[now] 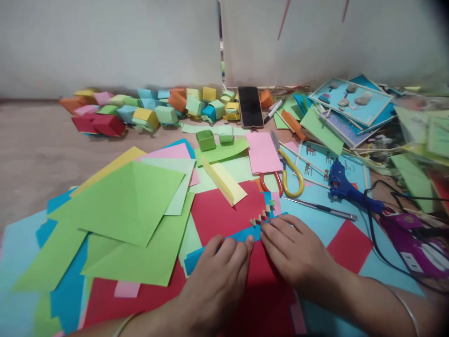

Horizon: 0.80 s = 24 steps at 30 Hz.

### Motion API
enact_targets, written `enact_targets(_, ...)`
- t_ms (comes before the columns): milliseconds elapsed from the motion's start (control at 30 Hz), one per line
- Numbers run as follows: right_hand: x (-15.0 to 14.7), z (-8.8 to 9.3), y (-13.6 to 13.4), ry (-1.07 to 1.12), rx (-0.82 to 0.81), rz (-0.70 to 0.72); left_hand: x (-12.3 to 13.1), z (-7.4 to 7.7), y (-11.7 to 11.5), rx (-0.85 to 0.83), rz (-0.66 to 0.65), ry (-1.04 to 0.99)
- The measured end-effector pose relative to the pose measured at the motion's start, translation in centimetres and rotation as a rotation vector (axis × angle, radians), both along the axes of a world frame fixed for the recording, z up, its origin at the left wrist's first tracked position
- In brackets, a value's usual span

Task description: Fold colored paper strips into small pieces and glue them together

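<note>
A folded blue paper strip (242, 234) lies slantwise over red paper sheets (220, 206), and both hands are on it. My left hand (220, 269) has its fingers curled and closed at the strip's middle, the thumb tip along its lower edge. My right hand (294, 248) presses its fingers, held together, on the strip's right end; its thumb is hidden. Just beyond the right fingertips is a small zigzag-folded paper piece (263, 216). A folded pale yellow paper strip (224, 182) rests on the red sheet farther off.
Green paper sheets (129, 201) pile up at left. Folded paper boxes (168, 112) line the wall beside a phone (250, 106). Scissors (293, 173), a craft knife (322, 208), a blue glue gun (351, 189), its black cable and a purple power strip (414, 243) lie at right.
</note>
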State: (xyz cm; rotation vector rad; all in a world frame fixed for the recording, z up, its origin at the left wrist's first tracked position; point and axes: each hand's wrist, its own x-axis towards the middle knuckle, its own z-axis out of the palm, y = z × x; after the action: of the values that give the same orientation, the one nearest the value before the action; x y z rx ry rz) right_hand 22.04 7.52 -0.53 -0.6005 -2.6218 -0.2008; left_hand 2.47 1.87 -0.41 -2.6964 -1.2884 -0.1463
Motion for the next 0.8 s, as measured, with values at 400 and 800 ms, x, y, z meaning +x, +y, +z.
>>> enact_targets(400, 0.7, 0.0, -0.5, -0.016, 0.012, -0.032, -0.1, -0.8, -3.0, 0.103, 0.114, 0.113)
enact_targets(800, 1.4, 0.4, -1.1, -0.074, 0.054, -0.092, -0.7, -0.1, -3.5, 0.184, 0.134, 0.148)
